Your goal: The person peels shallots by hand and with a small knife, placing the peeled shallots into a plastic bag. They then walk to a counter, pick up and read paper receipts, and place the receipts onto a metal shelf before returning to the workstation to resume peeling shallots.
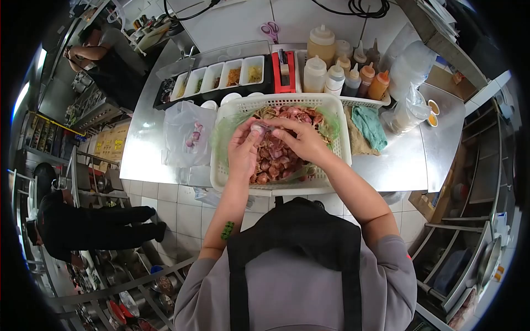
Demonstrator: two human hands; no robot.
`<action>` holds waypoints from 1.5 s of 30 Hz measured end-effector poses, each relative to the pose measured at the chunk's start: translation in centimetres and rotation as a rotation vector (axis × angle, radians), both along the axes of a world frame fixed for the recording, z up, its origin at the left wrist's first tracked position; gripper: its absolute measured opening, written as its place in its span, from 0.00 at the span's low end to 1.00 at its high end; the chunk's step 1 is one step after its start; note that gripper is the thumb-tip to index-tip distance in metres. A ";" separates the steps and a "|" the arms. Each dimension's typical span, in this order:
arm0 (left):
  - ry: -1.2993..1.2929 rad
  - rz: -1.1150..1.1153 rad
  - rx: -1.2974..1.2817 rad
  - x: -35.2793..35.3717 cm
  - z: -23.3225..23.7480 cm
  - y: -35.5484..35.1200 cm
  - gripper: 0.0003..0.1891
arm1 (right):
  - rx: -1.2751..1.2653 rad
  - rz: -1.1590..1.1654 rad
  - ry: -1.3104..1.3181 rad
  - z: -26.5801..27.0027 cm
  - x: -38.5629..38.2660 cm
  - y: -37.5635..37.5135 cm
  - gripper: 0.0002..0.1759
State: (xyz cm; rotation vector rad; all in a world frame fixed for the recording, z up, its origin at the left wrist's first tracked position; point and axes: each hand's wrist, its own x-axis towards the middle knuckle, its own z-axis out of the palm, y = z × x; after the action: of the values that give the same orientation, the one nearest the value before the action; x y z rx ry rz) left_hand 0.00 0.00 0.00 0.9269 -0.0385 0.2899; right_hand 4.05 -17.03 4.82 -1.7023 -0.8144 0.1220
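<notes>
- Above the white basket (345, 138), both hands are close together, with one small onion-like bulb (258, 128) between their fingertips.
- Left hand (242, 150) has its thumb and fingers closed on this bulb; the right hand (303, 142) bends its thumb and index finger to it from the other side. Because the fingers cover much of it, I cannot tell exactly how each fingertip grips.
- To work well, I think the left hand should hold the bulb firmly but not squeeze it, while the right uses small pulls with the fingertips.
- It seems wise to keep the wrists low over the basket, so that loose skin falls inside.
- Under the hands lie many reddish-brown bulbs (276, 161) on a thin green liner (223, 129); its loose edge could catch the fingers.
- Beside the basket, on the left, a clear plastic bag (174, 132) holds some smooth purple bulbs (194, 135). Its soft sides may fold over its mouth and disturb a reaching hand.
- At the right are a green cloth (369, 127) and, behind the basket, squeeze bottles (314, 74); a wide elbow movement could perhaps touch them.
</notes>
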 end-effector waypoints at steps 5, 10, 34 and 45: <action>-0.006 -0.144 -0.037 -0.4 1.3 -0.2 0.17 | 0.068 -0.113 -0.012 -0.4 1.0 -0.4 0.16; 0.028 -0.076 -0.186 -0.1 0.8 0.0 0.18 | -0.074 -0.226 -0.053 -0.8 1.2 -0.6 0.13; 0.110 -0.181 -0.241 -0.1 -0.2 0.5 0.14 | -0.101 -0.092 -0.303 -0.2 -0.4 0.5 0.16; 0.082 -0.251 -0.184 -0.3 0.4 0.5 0.14 | 0.153 0.068 0.232 -1.1 0.9 0.0 0.14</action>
State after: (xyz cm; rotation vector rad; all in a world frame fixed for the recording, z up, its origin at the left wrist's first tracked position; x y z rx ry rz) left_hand -0.35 0.45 0.42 0.7409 -0.0512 0.0212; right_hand 4.96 -17.08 3.71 -1.4849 -0.6907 0.2909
